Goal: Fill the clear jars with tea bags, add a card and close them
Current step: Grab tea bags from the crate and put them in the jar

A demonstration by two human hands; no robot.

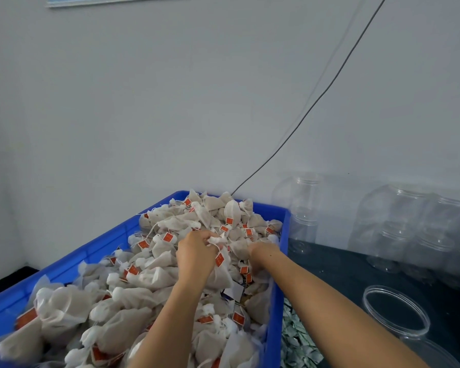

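A blue plastic crate (278, 301) holds a heap of white mesh tea bags (133, 288) with orange tags. My left hand (197, 249) grips the tops of several tea bags that hang below it over the heap. My right hand (260, 251) is buried in the tea bags near the crate's right wall; its fingers are hidden. An open clear jar (396, 310) stands on the dark table to the right of the crate, with another jar's rim (433, 351) in front of it.
Stacked empty clear jars (398, 224) line the wall at the back right. A pile of small grey-green packets (295, 341) lies beside the crate's right wall. A thin dark cable (311, 104) runs down the white wall behind the crate.
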